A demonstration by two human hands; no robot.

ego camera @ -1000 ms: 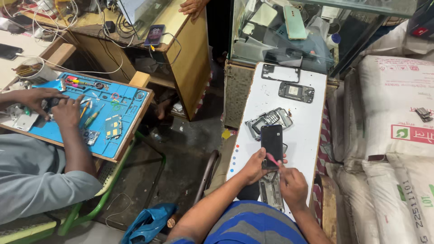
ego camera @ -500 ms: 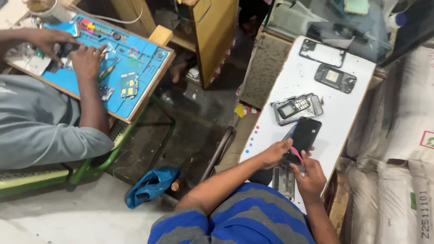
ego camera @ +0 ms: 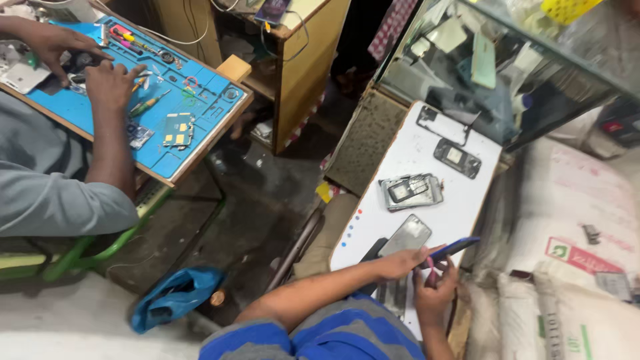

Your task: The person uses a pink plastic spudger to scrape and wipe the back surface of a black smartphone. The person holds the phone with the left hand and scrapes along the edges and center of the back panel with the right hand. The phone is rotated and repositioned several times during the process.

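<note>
A dark phone is held on edge above the near end of the white desk. The left hand has a closed grip on its near end. The right hand, just nearer, pinches a thin pink tool against the phone. A loose screen panel lies just left; a stack of opened phone frames sits farther along.

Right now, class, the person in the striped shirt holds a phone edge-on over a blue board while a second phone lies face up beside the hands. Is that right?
Not quite. The board under the hands is white, not blue, as the head view shows. The rest holds: both hands hold a phone edge-on, and a second phone lies beside them.
</note>
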